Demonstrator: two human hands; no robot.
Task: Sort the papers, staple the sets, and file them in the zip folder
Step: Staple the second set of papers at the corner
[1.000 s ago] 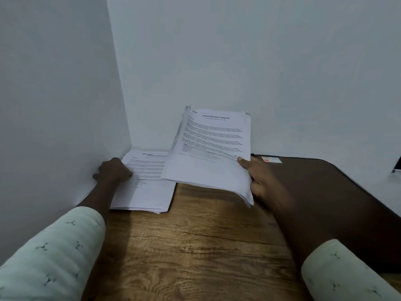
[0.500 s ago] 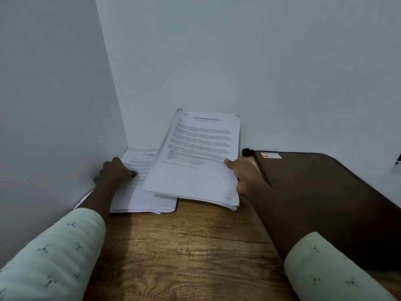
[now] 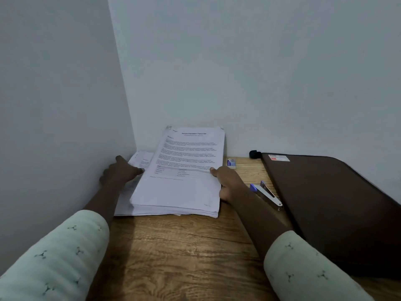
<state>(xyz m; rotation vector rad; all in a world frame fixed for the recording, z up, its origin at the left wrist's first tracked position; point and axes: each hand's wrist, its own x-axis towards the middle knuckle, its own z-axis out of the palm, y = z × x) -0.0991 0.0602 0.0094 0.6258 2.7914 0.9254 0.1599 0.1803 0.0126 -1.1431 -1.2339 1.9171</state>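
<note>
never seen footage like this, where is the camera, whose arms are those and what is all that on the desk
No machine here: a person works with bare hands, and the picture comes from a camera worn on their head, looking forward and down. The arms in pale sleeves are the wearer's own. On the wooden table a thick paper stack lies on thinner papers. The right hand grips the stack's right edge, thumb on top. The left hand rests on the thinner papers, holding nothing. To the right lie a stapler, a small box and a brown zip folder.
</note>
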